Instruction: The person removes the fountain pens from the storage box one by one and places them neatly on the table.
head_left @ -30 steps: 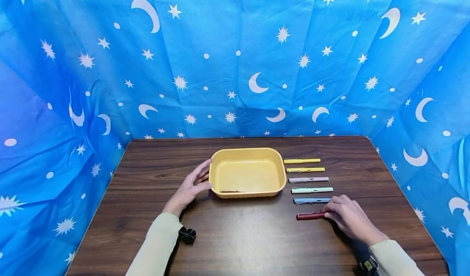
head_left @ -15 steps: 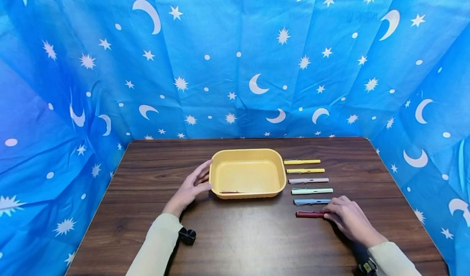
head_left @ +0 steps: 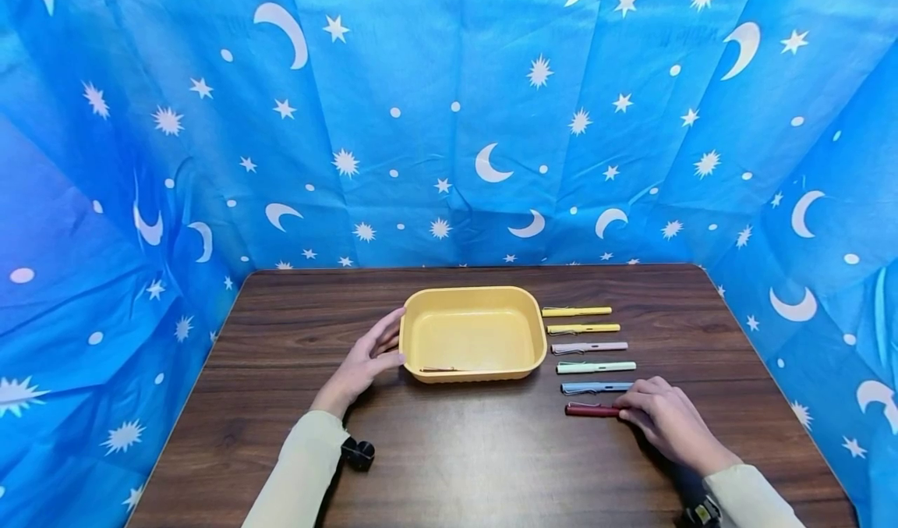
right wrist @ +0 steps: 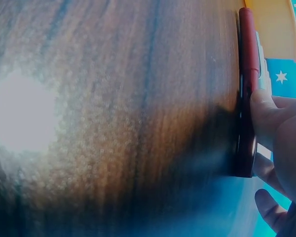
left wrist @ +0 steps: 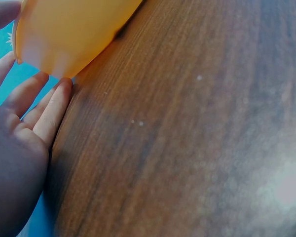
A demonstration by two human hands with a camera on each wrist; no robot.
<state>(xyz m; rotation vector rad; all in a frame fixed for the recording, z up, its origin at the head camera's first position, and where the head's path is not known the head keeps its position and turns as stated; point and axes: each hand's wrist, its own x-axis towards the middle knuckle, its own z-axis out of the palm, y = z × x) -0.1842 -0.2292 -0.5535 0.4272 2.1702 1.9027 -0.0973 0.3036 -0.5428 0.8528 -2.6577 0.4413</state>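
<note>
My right hand (head_left: 666, 419) pinches the rear part of a dark red pen (head_left: 591, 410), which lies sideways on the table as the nearest of a row. In the right wrist view the thumb (right wrist: 264, 116) presses along the side of its barrel. Just beyond it lies a blue pen (head_left: 589, 388), its right end meeting my fingers. My left hand (head_left: 361, 364) is spread against the left end of a yellow tray (head_left: 471, 374), straight fingertips (left wrist: 64, 86) touching its outer wall. Inside the tray, a thin dark reddish item (head_left: 438, 369) shows along the front wall, mostly hidden.
Beyond the blue pen, a pale green pen (head_left: 596, 367), a pinkish pen (head_left: 592, 348) and two yellow pens (head_left: 585, 328) lie parallel, right of the tray. A blue curtain (head_left: 449, 122) with moons and stars surrounds the dark wooden table (head_left: 449, 465).
The red pen has shifted slightly away from me, nearer the blue pen, and lies straighter in line with the row. The left hand has stayed at the tray.
</note>
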